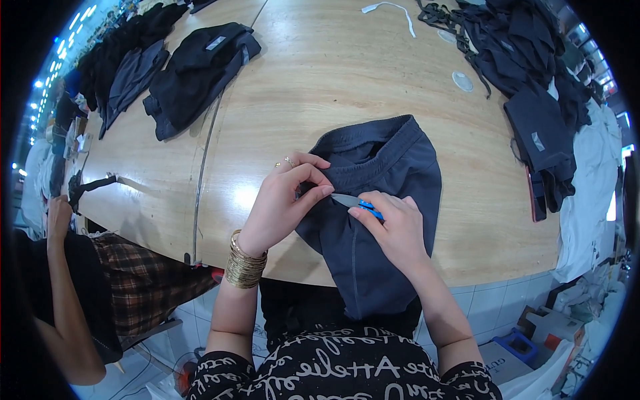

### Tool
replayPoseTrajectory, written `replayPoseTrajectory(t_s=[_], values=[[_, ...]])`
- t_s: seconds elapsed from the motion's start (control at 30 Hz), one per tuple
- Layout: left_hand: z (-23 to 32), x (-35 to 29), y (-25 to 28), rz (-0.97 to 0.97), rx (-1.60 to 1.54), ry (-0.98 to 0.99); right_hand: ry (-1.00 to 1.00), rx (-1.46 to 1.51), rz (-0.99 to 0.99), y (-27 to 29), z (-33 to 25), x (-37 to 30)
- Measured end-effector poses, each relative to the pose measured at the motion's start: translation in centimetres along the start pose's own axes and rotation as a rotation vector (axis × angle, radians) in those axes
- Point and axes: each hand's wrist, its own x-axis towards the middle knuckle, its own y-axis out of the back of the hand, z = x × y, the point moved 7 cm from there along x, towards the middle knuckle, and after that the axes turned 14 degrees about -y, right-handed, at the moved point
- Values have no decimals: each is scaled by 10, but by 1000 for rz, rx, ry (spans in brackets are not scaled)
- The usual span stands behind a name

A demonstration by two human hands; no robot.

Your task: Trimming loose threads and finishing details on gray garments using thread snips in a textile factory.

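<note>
Dark grey pants (393, 170) with a gathered elastic waistband lie on the table in front of me, the waist opening facing away. Their lower part hangs over the near edge; I cannot tell the full leg length. My left hand (283, 200), with gold bangles at the wrist, pinches the cloth just below the waistband between thumb and fingers. Thread snips (371, 209) with a blue handle are held in my right hand (395, 230). Their pointed metal blades reach left to the pinched spot, close to my left fingertips. Any thread there is too small to see.
The wooden table (280, 87) has a seam left of me. A folded black garment (193, 80) lies far left, dark garments (543, 127) are heaped right, and a white strip (393, 8) lies at the back. A co-worker's arm (63, 267) rests at the left edge.
</note>
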Motion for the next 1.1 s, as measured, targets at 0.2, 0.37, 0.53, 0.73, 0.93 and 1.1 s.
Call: replayPoseTrajectory(t_s=[0.2, 0.37, 0.53, 0.73, 0.93, 1.1], values=[[5, 0, 2, 9, 36, -30, 58, -54, -2, 1, -3, 3], [7, 1, -1, 1, 54, -65, 87, -82, -2, 7, -7, 5], [9, 1, 2, 16, 44, -60, 51, -120, -157, 2, 0, 4], [-12, -7, 73, 517, 384, 27, -250, 71, 18, 54, 54, -27], [32, 39, -8, 16, 329, -171, -756, 141, 27, 77, 127, -74], [-11, 78, -84, -268, 610, -138, -561, -8, -219, 45, 111, -87]])
